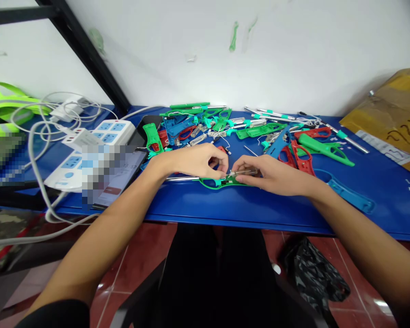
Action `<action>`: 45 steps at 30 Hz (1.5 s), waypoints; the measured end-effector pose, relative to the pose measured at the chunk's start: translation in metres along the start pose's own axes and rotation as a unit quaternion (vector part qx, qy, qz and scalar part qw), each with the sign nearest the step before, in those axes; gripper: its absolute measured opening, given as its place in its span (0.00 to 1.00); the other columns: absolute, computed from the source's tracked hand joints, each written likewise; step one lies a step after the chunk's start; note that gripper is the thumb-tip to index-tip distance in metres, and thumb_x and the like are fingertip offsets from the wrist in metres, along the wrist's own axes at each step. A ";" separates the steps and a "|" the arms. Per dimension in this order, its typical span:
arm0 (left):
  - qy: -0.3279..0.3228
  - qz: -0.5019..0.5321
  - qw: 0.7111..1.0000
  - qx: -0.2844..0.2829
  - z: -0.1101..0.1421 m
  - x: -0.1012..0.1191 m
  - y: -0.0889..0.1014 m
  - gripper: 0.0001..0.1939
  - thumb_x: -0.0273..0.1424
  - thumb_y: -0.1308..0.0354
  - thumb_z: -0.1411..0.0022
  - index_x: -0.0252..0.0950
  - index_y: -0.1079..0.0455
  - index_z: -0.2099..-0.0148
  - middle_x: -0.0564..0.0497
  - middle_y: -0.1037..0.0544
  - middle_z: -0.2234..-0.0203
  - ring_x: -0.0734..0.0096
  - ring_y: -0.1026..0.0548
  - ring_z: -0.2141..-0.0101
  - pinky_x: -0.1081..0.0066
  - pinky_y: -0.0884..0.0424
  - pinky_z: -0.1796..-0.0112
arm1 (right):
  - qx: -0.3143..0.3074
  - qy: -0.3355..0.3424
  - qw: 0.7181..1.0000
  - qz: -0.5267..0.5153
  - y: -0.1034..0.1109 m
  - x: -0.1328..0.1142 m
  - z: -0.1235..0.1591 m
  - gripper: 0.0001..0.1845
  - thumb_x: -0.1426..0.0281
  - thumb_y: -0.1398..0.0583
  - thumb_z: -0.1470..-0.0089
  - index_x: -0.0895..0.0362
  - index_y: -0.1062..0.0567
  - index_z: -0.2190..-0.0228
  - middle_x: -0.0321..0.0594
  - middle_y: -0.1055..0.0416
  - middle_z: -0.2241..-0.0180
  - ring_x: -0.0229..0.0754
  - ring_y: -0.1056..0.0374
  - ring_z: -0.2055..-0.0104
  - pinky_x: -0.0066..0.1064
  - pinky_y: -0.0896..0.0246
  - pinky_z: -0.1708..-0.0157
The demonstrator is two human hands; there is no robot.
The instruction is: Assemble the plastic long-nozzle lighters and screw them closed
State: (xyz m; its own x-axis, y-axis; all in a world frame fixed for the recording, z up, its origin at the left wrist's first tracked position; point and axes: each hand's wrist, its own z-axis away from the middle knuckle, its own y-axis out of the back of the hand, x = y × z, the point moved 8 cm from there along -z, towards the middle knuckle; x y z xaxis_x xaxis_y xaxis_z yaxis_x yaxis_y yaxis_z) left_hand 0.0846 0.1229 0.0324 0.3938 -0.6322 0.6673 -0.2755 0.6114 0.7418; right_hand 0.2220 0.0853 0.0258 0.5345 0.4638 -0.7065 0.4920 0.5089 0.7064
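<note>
A green plastic lighter casing half [210,186] lies near the table's front edge, with a metal tube [182,178] reaching out of it to the left. My left hand [205,160] is over the casing, thumb and finger closed at its small inner parts; what they pinch is too small to make out. From the right, my right hand [273,175] grips a clear lighter fuel tank [246,172] between thumb and fingers, just over the casing. Both hands' fingertips nearly meet there.
Behind my hands lie several green, blue and red casing halves [177,128], clear tanks [198,139] and metal tubes [348,140]. On the left are a power strip [71,175], a phone [118,182] and cables. A cardboard box [392,118] stands at right.
</note>
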 end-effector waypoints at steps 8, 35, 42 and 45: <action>-0.006 0.002 1.000 0.008 0.000 0.002 0.001 0.06 0.32 0.36 0.36 0.36 0.20 0.62 0.53 0.22 0.70 0.73 0.31 0.70 0.70 0.39 0.67 | -0.005 -0.006 1.000 -0.007 0.000 -0.001 0.001 0.16 0.56 0.40 0.29 0.54 0.23 0.51 0.39 0.18 0.62 0.43 0.25 0.64 0.34 0.38 0.64; -0.001 0.030 0.999 0.036 -0.001 -0.002 0.001 0.08 0.32 0.35 0.36 0.36 0.16 0.60 0.53 0.20 0.72 0.75 0.30 0.73 0.72 0.36 0.69 | 0.034 0.002 0.999 -0.012 0.000 0.004 -0.001 0.14 0.58 0.37 0.30 0.54 0.20 0.52 0.41 0.13 0.57 0.47 0.17 0.58 0.35 0.30 0.57; 0.001 0.034 0.998 0.051 -0.001 -0.003 0.002 0.09 0.35 0.34 0.36 0.35 0.15 0.61 0.53 0.22 0.75 0.76 0.30 0.75 0.72 0.37 0.71 | 0.057 0.009 0.998 -0.007 0.001 0.003 -0.002 0.14 0.58 0.36 0.31 0.55 0.19 0.52 0.40 0.14 0.61 0.45 0.18 0.61 0.34 0.32 0.59; 0.004 0.033 0.998 0.054 -0.001 -0.003 0.003 0.10 0.35 0.33 0.36 0.35 0.15 0.61 0.53 0.22 0.76 0.76 0.30 0.75 0.73 0.38 0.71 | 0.059 0.010 0.998 -0.009 0.000 0.004 -0.003 0.14 0.59 0.36 0.31 0.55 0.18 0.52 0.39 0.14 0.62 0.44 0.19 0.62 0.33 0.33 0.59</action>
State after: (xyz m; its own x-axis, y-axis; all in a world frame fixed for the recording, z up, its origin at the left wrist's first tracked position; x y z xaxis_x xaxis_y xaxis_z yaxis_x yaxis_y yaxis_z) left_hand 0.0830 0.1269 0.0322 0.3776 -0.5879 0.7154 -0.3934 0.5975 0.6987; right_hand 0.2225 0.0897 0.0228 0.5118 0.4708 -0.7186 0.5792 0.4287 0.6934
